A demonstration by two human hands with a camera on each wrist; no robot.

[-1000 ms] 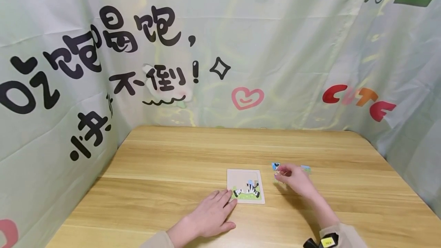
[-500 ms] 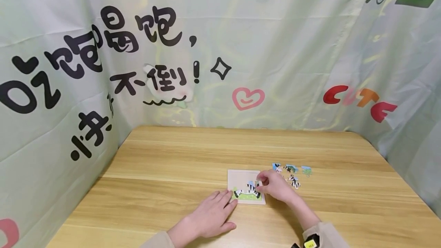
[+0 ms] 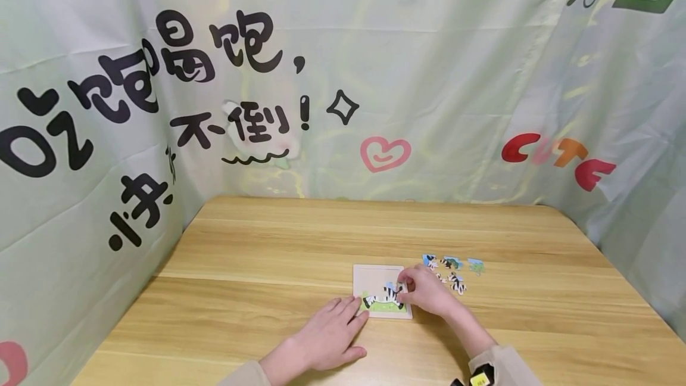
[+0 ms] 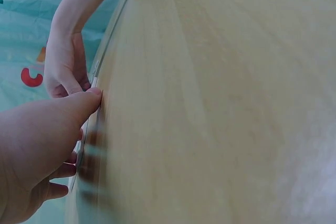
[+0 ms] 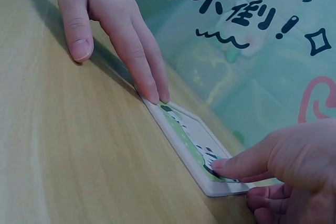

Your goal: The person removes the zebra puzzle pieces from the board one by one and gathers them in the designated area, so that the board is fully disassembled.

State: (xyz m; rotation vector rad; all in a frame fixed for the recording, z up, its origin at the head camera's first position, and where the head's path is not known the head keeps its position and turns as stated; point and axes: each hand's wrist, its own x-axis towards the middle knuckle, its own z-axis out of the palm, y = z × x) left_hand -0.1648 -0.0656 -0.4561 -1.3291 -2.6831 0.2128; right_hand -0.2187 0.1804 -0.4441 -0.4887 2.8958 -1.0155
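While a left hand [image 3: 332, 332] rests straight fingers on the near left corner of a shallow puzzle tray [image 3: 370, 279], a right hand [image 3: 431, 292] curves over its right edge on a wooden table [image 3: 257, 267]. Fitted zebra pieces [image 3: 383, 298] fill the tray's lower part. Only the head view takes in loose puzzle pieces [image 3: 452, 262] past the right hand; the right wrist view alone shows the thumb [image 5: 239, 162] on the zebra pieces. Whether its curled fingers pinch one cannot be told.

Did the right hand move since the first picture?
Yes: in the head view, the right hand moved left, from over the loose pieces to the puzzle board's right side.
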